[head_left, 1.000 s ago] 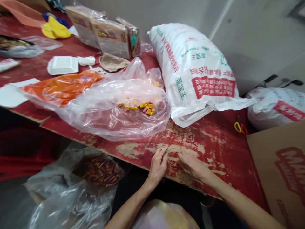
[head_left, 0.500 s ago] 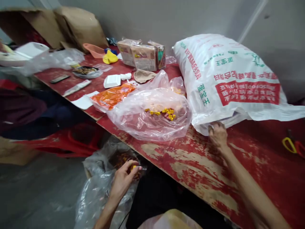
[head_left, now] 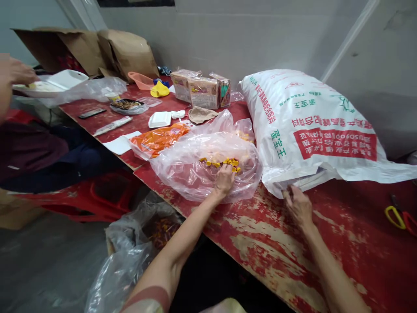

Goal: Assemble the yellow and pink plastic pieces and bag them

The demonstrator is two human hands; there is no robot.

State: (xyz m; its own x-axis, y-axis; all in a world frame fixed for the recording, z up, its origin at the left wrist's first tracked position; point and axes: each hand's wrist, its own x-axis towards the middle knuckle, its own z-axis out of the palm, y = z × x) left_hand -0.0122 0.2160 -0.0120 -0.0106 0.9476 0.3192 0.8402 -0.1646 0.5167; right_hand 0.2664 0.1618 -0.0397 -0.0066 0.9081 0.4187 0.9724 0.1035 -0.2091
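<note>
My left hand (head_left: 224,179) reaches over a pink-tinted clear plastic bag (head_left: 182,174) on the table. Its bent fingers are pressed together at a heap of small yellow cap-like pieces (head_left: 230,163); the fingertips are partly hidden. On the right, a large white printed sack (head_left: 312,104) lies on its side. My right hand (head_left: 298,204) is at the sack's near lower edge with its fingers curled in, and what they pinch, if anything, is too small to make out.
A worn red table (head_left: 260,234) runs diagonally. Scissors (head_left: 395,215) lie at the right. An orange bag (head_left: 159,139), a white foam box (head_left: 159,119) and wrapped boxes (head_left: 205,90) stand beyond. A plastic-lined container (head_left: 130,234) sits below. Another person's hand (head_left: 21,71) is at far left.
My left hand has moved from above the lined container up to the yellow pieces. The small yellow-and-dark item it held no longer shows. My right hand stays at the sack's edge.
</note>
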